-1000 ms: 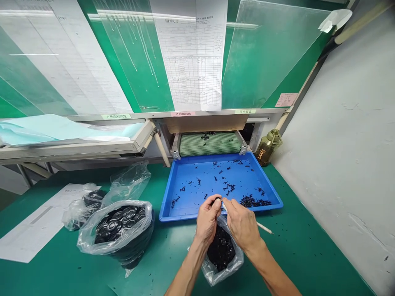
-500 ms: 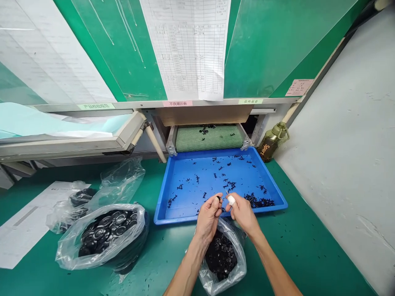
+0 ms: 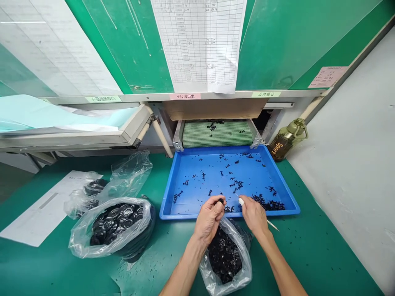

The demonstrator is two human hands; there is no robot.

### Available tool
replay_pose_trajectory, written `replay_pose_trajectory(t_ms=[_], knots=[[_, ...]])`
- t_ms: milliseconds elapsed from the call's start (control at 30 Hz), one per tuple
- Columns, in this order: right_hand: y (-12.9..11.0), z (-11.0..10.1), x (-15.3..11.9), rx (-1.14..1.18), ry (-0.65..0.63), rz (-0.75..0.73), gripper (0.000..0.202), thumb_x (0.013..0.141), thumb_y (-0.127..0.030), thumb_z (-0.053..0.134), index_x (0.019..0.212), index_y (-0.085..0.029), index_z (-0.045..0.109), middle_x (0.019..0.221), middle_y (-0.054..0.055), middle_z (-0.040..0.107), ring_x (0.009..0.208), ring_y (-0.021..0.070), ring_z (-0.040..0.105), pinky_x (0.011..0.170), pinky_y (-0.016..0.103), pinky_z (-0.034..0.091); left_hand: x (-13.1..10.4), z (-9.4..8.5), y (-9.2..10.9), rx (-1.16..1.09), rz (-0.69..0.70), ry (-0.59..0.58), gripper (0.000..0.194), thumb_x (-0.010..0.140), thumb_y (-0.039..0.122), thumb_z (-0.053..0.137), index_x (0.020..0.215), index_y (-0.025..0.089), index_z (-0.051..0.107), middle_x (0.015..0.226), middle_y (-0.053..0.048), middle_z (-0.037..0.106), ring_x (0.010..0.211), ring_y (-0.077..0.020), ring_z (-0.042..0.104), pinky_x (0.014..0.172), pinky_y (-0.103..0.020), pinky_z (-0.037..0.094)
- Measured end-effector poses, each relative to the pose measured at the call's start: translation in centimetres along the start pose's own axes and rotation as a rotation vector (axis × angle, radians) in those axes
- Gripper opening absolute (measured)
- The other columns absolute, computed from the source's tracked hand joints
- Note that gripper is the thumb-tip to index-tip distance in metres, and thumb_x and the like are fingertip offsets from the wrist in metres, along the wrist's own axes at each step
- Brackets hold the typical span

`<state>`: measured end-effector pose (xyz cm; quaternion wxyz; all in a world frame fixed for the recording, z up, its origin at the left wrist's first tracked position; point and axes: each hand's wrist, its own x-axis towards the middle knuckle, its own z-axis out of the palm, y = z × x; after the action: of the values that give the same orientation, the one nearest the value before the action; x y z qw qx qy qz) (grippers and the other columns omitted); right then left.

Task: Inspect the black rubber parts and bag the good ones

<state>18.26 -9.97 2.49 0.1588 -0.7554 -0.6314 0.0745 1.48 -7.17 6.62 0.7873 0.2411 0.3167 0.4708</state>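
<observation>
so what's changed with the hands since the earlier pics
The right hand has drawn away to the right from the left hand, opening a clear gap; a second ago they were close together. The right still holds the thin stick-like tool, and the left still pinches a small black piece. Nothing was visibly let go. The blue tray and bottle stayed put.

The left fingers partly hide a black piece; a form is cropped above.

The left hand pinches a small black part; a thin pale stick slants through the right hand.
</observation>
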Motion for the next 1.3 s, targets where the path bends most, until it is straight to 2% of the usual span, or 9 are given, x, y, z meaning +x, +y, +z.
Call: replay_pose_trajectory(t_ms=[300,467,667,767,867,1000,1067,1133,1300], knots=[[-0.3,0.6,0.4,-0.054,0.053,0.102,0.031,0.087,-0.013,0.041,0.108,-0.020,0.062,0.087,0.009,0.068,0.070,0.0173,0.062,0.058,0.023,0.035,-2.9,0.7,0.1,0.068,0.042,-0.067,0.030,0.063,0.030,0.080,0.084,0.013,0.067,0.074,-0.002,0.056,0.051,-0.0028,0.032,0.044,-0.018,0.021],[-0.3,0.5,0.4,-0.075,0.026,0.144,0.028,0.089,-0.018,0.039,0.107,-0.020,0.061,0.087,0.009,0.067,0.074,0.0180,0.062,0.061,0.024,0.034,-5.1,0.6,0.4,0.078,0.002,-0.037,0.022,0.073,0.030,0.071,0.085,0.013,0.064,0.073,-0.002,0.056,0.058,-0.0054,0.043,0.045,-0.015,0.026],[-0.2,0.7,0.3,-0.075,-0.022,0.187,0.030,0.091,-0.019,0.036,0.112,-0.020,0.058,0.090,0.010,0.066,0.079,0.0186,0.062,0.067,0.025,0.036,-7.7,-0.9,-0.1,0.362,0.023,-0.053,0.016,0.071,0.018,0.066,0.087,0.016,0.067,0.090,-0.005,0.066,0.082,-0.0149,0.058,0.075,-0.025,0.043],[-0.3,0.7,0.3,-0.074,-0.031,0.207,0.032,0.092,-0.019,0.033,0.114,-0.020,0.057,0.093,0.011,0.065,0.083,0.0195,0.062,0.070,0.026,0.037,-8.7,-1.4,0.0,0.610,0.042,-0.146,0.027,0.072,0.019,0.060,0.098,0.018,0.069,0.113,-0.008,0.066,0.111,-0.0233,0.053,0.099,-0.035,0.034],[-0.3,0.7,0.2,-0.075,-0.040,0.217,0.033,0.093,-0.019,0.030,0.114,-0.021,0.056,0.096,0.011,0.065,0.086,0.0200,0.062,0.072,0.027,0.037,-9.3,-1.8,0.4,0.739,0.122,-0.217,0.028,0.076,0.022,0.055,0.100,0.019,0.069,0.122,-0.008,0.063,0.121,-0.0247,0.048,0.106,-0.039,0.027],[-0.4,0.5,0.0,-0.075,-0.043,0.206,0.031,0.093,-0.019,0.033,0.113,-0.020,0.057,0.092,0.011,0.066,0.084,0.0194,0.063,0.071,0.026,0.038,-9.4,-2.9,1.1,0.908,0.302,-0.043,0.024,0.082,0.027,0.047,0.092,0.019,0.067,0.109,-0.007,0.068,0.108,-0.0231,0.056,0.099,-0.038,0.035],[-0.6,0.3,-0.1,-0.073,-0.031,0.191,0.030,0.092,-0.018,0.034,0.110,-0.020,0.058,0.090,0.011,0.066,0.082,0.0189,0.063,0.069,0.026,0.038,-9.3,-3.8,1.5,1.102,0.414,0.091,0.025,0.082,0.031,0.048,0.097,0.020,0.066,0.109,-0.008,0.066,0.107,-0.0234,0.055,0.098,-0.038,0.035],[-0.7,0.2,-0.2,-0.073,-0.015,0.175,0.027,0.092,-0.017,0.036,0.106,-0.019,0.059,0.088,0.011,0.066,0.078,0.0183,0.064,0.067,0.025,0.037,-9.4,-4.8,1.7,1.293,0.460,0.141,0.030,0.079,0.034,0.053,0.105,0.022,0.063,0.114,-0.008,0.063,0.109,-0.0247,0.053,0.097,-0.037,0.035],[-0.8,0.5,0.0,-0.080,0.009,0.151,0.024,0.091,-0.017,0.038,0.103,-0.019,0.059,0.084,0.009,0.067,0.073,0.0171,0.064,0.061,0.023,0.034,-9.7,-6.0,2.7,1.456,0.203,0.107,0.031,0.084,0.036,0.044,0.108,0.024,0.059,0.084,-0.002,0.065,0.066,-0.0178,0.056,0.065,-0.028,0.041]])
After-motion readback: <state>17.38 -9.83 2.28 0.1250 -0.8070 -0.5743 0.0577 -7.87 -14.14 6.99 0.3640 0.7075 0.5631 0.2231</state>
